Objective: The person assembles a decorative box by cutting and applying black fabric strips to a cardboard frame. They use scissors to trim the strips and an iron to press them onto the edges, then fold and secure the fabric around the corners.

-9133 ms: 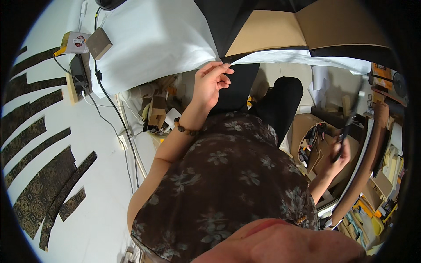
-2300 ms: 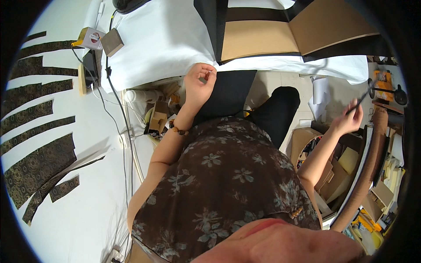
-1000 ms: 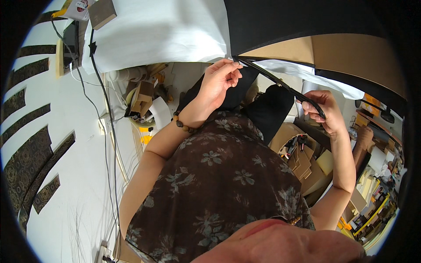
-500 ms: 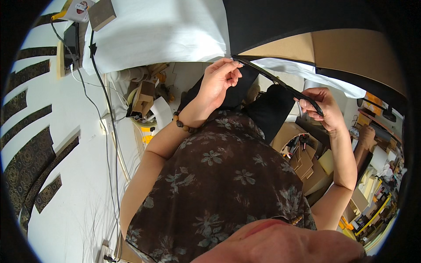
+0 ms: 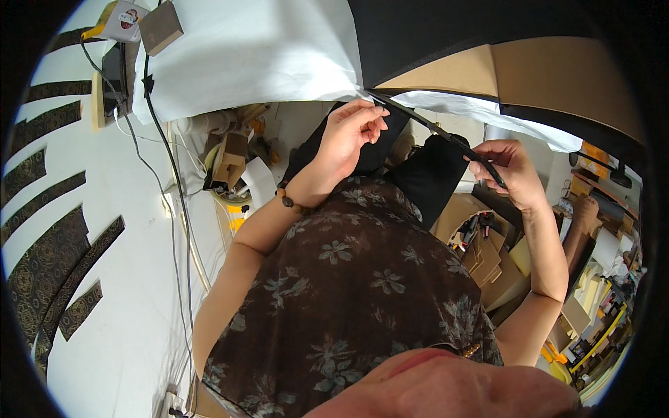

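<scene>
My right hand is closed around the handles of long black scissors. Their blades slant up and left to the near edge of the worktable, where white sheet and black sheet material meet. Close to the blade tips, my left hand is raised with its fingers curled and thumb against the index finger. Whether a thin edge lies in that pinch cannot be made out. A brown panel lies beside the black material, with a strip of white sheet hanging below it.
A grey-brown block rests on the white sheet's far left. Black cables run down the left wall, where patterned dark strips hang. Cardboard boxes stand under my right arm, and cluttered materials fill the right side.
My right hand has tilted the scissors slightly, and their handles have swung a little down and left. My left hand has dropped slightly and stays curled.
</scene>
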A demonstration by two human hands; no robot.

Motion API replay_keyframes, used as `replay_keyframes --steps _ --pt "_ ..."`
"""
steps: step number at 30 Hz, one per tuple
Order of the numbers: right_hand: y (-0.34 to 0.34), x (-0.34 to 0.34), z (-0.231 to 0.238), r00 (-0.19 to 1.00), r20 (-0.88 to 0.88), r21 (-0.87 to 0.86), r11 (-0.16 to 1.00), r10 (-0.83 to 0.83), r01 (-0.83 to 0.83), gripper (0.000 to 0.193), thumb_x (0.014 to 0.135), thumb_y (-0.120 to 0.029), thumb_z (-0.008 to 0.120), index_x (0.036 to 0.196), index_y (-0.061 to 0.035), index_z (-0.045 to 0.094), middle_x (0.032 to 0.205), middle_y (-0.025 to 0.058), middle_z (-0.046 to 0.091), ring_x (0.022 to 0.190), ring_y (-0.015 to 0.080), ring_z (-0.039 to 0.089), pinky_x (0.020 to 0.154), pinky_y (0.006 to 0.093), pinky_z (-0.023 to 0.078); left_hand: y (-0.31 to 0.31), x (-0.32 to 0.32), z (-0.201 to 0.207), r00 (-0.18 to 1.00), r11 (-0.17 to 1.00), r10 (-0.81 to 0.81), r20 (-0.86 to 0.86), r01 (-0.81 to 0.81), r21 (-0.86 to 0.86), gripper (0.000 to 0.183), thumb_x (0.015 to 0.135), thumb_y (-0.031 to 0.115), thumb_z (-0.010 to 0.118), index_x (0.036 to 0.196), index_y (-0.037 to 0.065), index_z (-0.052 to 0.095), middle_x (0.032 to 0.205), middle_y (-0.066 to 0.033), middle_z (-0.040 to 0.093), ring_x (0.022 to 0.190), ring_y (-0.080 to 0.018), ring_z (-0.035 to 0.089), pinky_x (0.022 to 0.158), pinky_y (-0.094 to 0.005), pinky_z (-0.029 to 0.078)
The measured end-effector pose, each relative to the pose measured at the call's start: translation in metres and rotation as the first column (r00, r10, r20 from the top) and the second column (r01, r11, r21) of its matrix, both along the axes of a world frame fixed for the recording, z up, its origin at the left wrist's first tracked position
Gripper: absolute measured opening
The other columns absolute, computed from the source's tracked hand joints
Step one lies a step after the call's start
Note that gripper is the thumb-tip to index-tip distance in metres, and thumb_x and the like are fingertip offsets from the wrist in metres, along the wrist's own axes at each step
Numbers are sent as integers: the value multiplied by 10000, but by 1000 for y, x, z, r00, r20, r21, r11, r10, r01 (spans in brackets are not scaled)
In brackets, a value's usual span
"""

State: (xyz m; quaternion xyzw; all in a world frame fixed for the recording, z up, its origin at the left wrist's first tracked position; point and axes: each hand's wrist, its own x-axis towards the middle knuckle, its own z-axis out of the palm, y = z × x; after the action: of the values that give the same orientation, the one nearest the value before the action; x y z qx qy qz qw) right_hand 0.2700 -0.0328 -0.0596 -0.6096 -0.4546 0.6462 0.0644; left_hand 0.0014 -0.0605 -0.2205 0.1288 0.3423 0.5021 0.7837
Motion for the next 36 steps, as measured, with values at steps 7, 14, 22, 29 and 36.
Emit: replay_keyframes --steps 7,14,22,29,36 --pt "-42 23 -38 994 -88 192 980 62 -45 194 815 1 744 972 0 630 840 -30 616 755 30 573 684 189 462 -22 0 -8 988 994 104 -114 -99 43 130 902 6 496 893 26 624 888 -96 654 704 -126 573 619 -261 436" --pt "-58 25 -40 980 -195 44 998 -31 40 193 825 -13 740 987 10 637 840 -24 613 747 30 570 687 184 462 0 -17 -21 997 991 63 -38 -58 124 169 916 50 483 860 -30 621 760 -58 585 680 -139 544 604 -273 410" --pt "-102 57 -50 900 -365 134 943 -239 305 296 802 -202 791 995 -17 665 804 -29 623 640 14 503 545 160 330 5 13 0 950 993 81 -302 -50 107 191 943 140 653 1005 -41 659 828 -67 648 704 -114 581 645 -252 475" --pt "-179 59 -93 513 -611 90 591 -603 802 370 864 -269 721 1072 6 588 693 -45 476 509 12 323 464 185 214 17 86 24 927 941 -281 -248 317 116 316 1006 281 557 810 34 586 729 -73 598 642 -136 547 588 -267 420" --pt "-186 68 -125 417 -547 103 436 -726 894 200 896 -187 686 1018 -46 612 707 -76 511 502 -14 341 442 180 215 63 209 35 916 944 -328 -232 309 -117 252 891 282 713 928 63 594 814 -49 601 643 -119 520 564 -243 397"
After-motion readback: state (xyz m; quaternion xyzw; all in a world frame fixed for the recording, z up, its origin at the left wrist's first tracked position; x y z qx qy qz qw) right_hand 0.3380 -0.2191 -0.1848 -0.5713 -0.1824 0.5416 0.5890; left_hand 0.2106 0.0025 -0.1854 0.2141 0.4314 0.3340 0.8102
